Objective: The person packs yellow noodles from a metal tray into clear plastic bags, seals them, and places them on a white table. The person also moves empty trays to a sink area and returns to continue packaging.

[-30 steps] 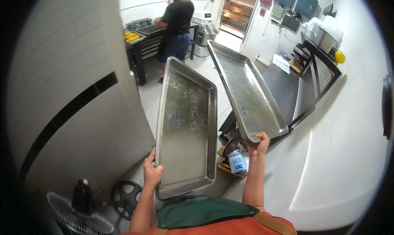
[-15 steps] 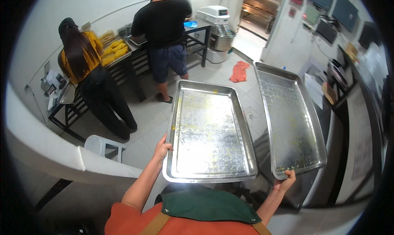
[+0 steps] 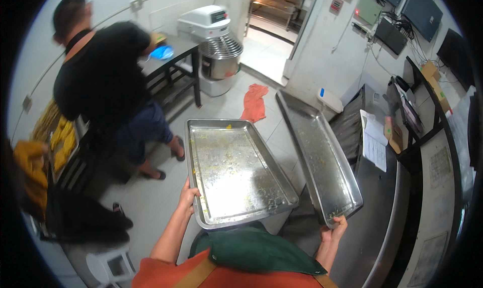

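My left hand (image 3: 189, 196) grips the left edge of a shallow metal tray (image 3: 236, 172), thumb over the rim. Bits of yellow residue stick to its bare inside. With my right hand (image 3: 334, 228) I hold a second metal tray (image 3: 324, 162) by its near corner. This one is tilted steeply, its floor also flecked with yellow. The two trays are held side by side in front of my green apron (image 3: 266, 247), apart at the far ends. The fingers under each tray are hidden.
An orange cloth (image 3: 254, 102) lies on the tiled floor ahead. Beyond it stand a spiral mixer (image 3: 214, 51) and a doorway. A counter (image 3: 347, 207) with an open notebook (image 3: 373, 139) runs along my right. Two people work at left by a dark table (image 3: 176, 51); a white stool (image 3: 108, 265) stands behind them.
My view has swung right, so the people and mixer sit further left. The right tray is tipped more steeply. Both hands keep their holds.
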Motion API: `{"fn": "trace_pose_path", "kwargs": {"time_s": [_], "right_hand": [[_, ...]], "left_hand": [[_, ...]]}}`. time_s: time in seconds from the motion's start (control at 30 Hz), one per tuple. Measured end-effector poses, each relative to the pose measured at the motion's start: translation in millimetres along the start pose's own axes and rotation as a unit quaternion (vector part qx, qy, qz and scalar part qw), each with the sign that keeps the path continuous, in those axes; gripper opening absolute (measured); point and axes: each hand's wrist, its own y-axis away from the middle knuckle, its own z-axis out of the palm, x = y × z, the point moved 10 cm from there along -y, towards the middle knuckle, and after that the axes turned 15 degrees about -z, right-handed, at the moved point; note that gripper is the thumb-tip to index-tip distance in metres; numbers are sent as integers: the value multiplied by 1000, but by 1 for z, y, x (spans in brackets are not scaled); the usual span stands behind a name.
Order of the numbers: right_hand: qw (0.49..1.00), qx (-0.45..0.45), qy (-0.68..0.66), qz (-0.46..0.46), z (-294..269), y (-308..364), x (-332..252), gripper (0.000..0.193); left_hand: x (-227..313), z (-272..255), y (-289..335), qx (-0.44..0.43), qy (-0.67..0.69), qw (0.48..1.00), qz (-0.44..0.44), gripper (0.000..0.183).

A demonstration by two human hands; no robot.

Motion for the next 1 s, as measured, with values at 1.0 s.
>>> {"fn": "trace_pose_path", "kwargs": {"time_s": [1.0], "right_hand": [[947, -207, -109, 219, 1025, -850, 511, 47]], "left_hand": [[695, 454, -918, 61, -131, 981, 128, 85]]}}
